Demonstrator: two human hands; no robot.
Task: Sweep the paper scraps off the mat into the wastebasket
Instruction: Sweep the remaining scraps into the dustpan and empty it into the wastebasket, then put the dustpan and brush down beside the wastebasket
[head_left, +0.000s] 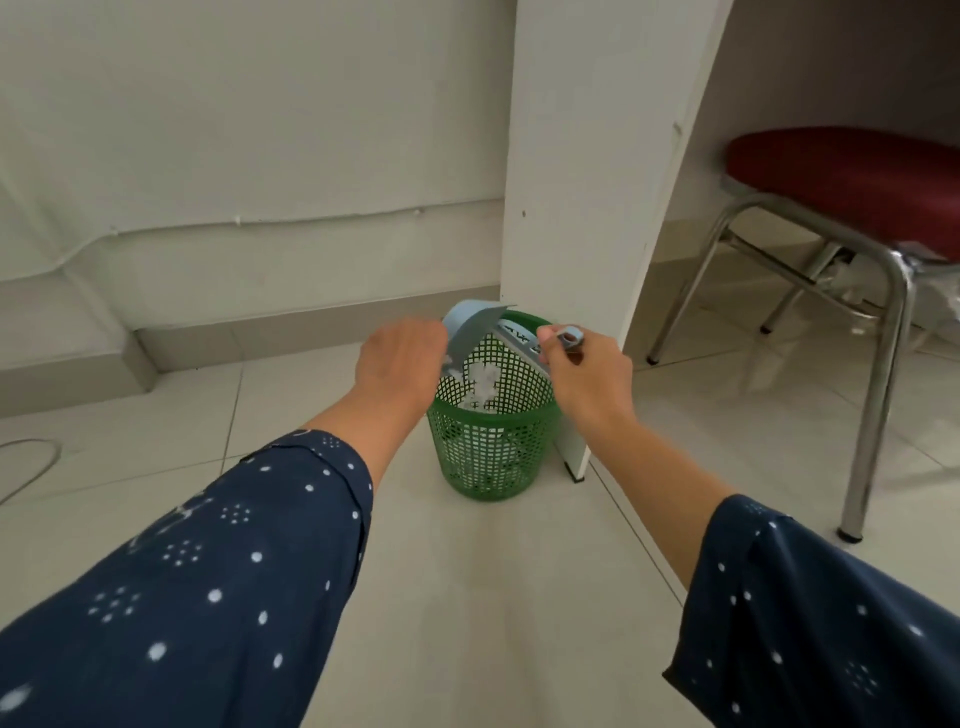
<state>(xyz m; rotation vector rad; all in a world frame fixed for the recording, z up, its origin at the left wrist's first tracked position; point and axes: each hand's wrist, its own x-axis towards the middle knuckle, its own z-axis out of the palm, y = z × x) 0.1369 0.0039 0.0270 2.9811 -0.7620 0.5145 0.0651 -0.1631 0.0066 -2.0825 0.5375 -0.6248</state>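
Note:
A green mesh wastebasket (491, 447) stands on the tiled floor beside a white desk panel. Over its mouth I hold a pale blue mat (472, 325), bent and tilted down into the basket. My left hand (402, 364) grips the mat's left edge. My right hand (587, 371) grips its right edge, where printed markings (519, 338) show, and also holds a small blue-grey ring-shaped object (570, 336). White paper scraps (483, 382) lie inside the basket, blurred, just below the mat's lower edge.
The white desk side panel (582, 208) rises directly behind and right of the basket. A chair with a red seat (852, 182) and chrome legs (878, 395) stands at the right. A wall and skirting run along the back; a cable (31, 457) lies on the floor at left.

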